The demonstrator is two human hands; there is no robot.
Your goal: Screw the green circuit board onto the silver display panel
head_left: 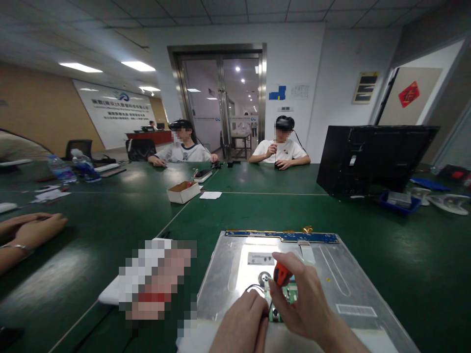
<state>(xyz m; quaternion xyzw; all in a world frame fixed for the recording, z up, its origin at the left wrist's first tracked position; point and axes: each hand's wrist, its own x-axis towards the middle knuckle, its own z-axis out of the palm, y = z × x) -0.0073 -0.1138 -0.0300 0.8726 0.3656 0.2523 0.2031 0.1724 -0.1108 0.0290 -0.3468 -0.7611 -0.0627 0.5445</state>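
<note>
A silver flat display panel [358, 282] lies back side up before me, with a blue circuit strip [257, 235] along its far edge. My right hand [307, 301] is closed round the red and black handle of a screwdriver [281, 273], held upright over a small green circuit board [292, 292]. The screwdriver's tip is hidden. Beside it, my left hand [243, 318] rests at the board's left side, fingers pressed together; what they hold, if anything, is hidden. A black cable [253, 286] curves out past its fingertips.
Left of the panel lies a partly blurred white object [110, 290]. Beyond stand an open small box [183, 192] and a black monitor [368, 157]. A blue tray [399, 203] is at right. Another person's hands [39, 230] rest at left; two people sit opposite.
</note>
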